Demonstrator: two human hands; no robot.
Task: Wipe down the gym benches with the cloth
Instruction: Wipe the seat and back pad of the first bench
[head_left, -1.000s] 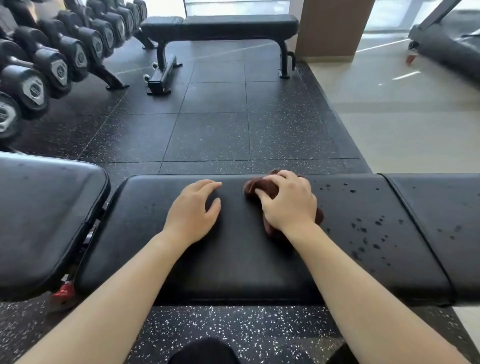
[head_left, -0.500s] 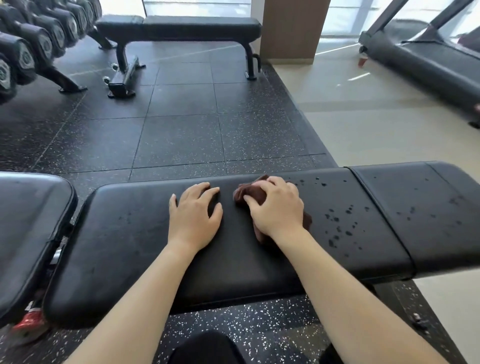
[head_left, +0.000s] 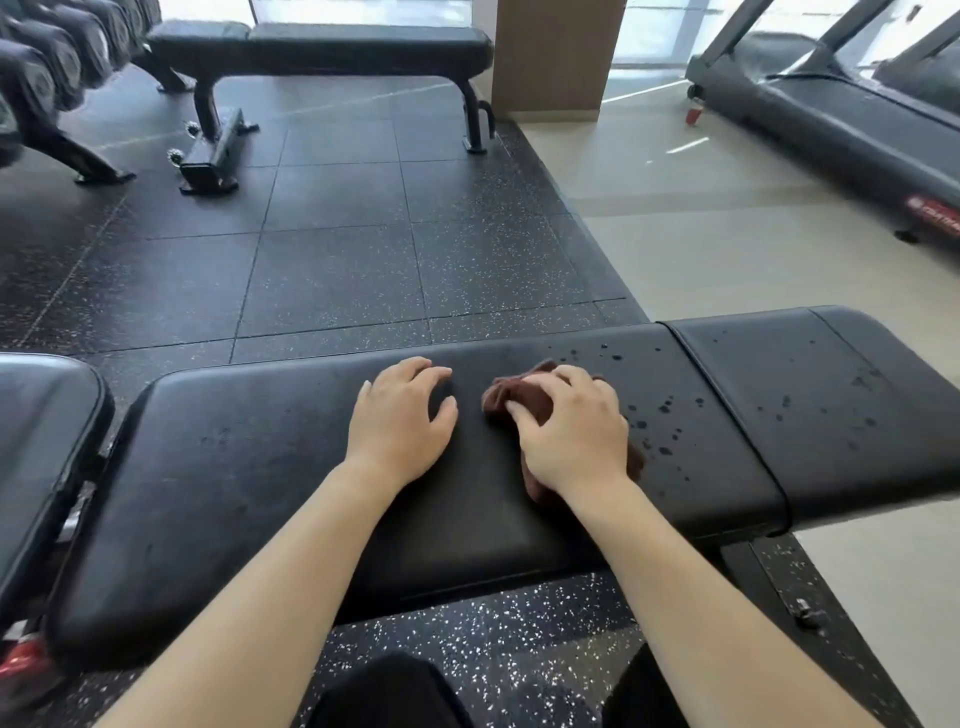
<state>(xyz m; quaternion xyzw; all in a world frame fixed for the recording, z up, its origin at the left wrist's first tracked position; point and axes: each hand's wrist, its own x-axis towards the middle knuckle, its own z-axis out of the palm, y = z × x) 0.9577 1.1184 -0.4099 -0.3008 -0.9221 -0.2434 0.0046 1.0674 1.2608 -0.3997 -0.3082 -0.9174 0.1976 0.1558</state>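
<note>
A black padded gym bench (head_left: 249, 467) lies across the view in front of me. Dark wet droplets speckle its pad to the right of my hands. A crumpled brown cloth (head_left: 514, 397) sits on the pad, and my right hand (head_left: 569, 431) grips it with curled fingers, covering most of it. My left hand (head_left: 400, 421) rests on the pad just left of the cloth, fingers loosely spread, holding nothing. The bench's second pad section (head_left: 831, 405) continues to the right, also spotted with drops.
Another bench pad (head_left: 47, 457) sits at the left edge. A second flat bench (head_left: 322, 47) stands at the far side of the rubber floor, beside a dumbbell rack (head_left: 52, 67). A treadmill (head_left: 841, 119) fills the upper right on the light floor. A tan pillar (head_left: 556, 52) rises behind.
The view has swung right, bringing the treadmill and the bench's right end into sight. Both hands stay on the pad, the right one still on the cloth, shifted slightly right along the bench.
</note>
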